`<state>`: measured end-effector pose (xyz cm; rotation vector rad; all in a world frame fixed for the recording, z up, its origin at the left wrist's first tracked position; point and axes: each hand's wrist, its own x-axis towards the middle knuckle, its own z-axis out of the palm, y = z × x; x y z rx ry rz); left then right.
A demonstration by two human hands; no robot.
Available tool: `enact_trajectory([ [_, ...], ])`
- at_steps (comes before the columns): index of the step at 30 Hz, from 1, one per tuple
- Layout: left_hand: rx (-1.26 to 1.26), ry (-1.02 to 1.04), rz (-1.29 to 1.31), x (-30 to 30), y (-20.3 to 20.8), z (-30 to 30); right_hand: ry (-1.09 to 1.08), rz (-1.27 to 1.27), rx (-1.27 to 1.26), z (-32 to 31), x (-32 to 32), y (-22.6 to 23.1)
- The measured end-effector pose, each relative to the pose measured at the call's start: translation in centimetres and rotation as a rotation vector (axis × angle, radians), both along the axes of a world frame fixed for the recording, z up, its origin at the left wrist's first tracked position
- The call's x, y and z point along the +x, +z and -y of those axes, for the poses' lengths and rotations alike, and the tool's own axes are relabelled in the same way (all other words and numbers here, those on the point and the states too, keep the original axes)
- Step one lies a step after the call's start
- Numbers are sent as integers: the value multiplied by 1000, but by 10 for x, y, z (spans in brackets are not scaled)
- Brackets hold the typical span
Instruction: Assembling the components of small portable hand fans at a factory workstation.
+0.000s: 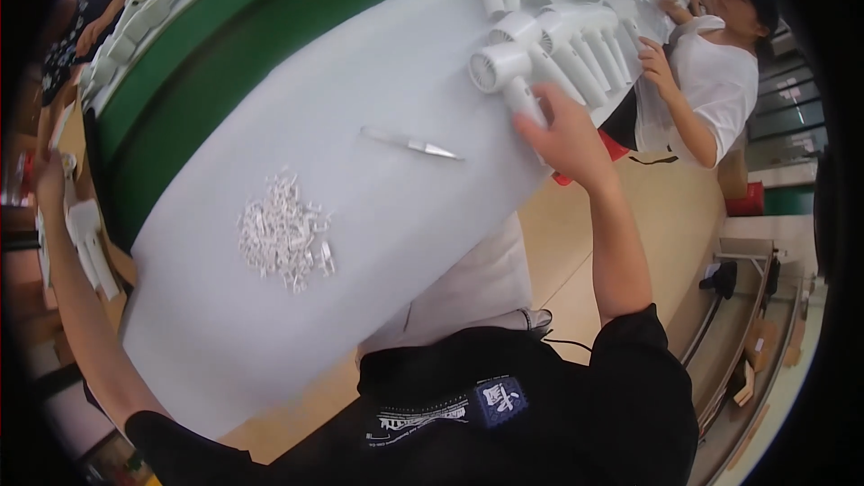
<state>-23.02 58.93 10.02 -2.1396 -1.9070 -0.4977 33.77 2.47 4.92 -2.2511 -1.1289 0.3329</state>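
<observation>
The right hand (567,137) closes around the handle of the nearest white hair dryer (504,72), upper centre, at the end of a tidy row. The left hand (47,182) reaches far left, its grip unclear. Tweezers (412,144) and small white clips (283,234) lie mid-worktop (378,63)

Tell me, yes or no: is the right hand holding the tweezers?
No: the tweezers lie alone on the white table, while the right hand grips a white hair dryer.

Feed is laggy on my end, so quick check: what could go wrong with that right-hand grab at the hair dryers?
The right hand grips the nearest white hair dryer near the table edge; it may slip off. Pulling it could disturb the packed row of dryers. The tweezers lie loose nearby and could get swept.
</observation>
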Motion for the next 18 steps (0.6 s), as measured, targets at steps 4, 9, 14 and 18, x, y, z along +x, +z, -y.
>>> enact_trajectory([
  [4, -251, -701, 693, 186, 19, 296, 49, -368, 416, 13, -22, -3],
  [9, -929, -791, 1369, 223, -10, 527, 499, -484, 332, -1, -149, 31],
  [14, -581, -268, 1848, 210, -54, 557, 1114, -449, 439, -13, -207, 9],
  [18, -408, -175, 1902, 177, -65, 580, 873, -107, 458, -58, -160, -16],
])
